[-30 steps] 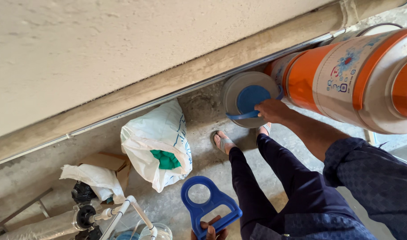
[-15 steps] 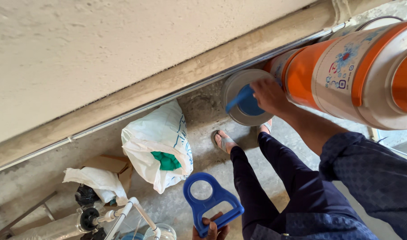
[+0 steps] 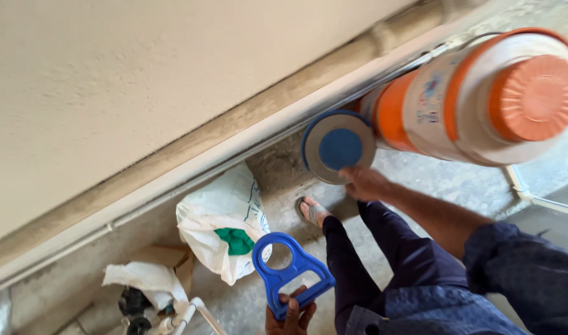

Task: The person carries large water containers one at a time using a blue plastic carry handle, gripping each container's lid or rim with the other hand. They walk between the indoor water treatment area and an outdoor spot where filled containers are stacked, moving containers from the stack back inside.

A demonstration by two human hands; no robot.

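Big orange-and-white jug (image 3: 476,99), upper right of frame, tipped on its side, blue-and-grey base disc (image 3: 338,147) facing the wall. Bulky, rigid plastic; likely heavy if filled, smooth and prone to slip. Right hand (image 3: 366,183) cupped under the base rim, mid-frame. Left hand (image 3: 290,313), bottom centre, closed on blue plastic carry handle (image 3: 290,272): stiff, light. White bag (image 3: 225,226) on floor, lower left.
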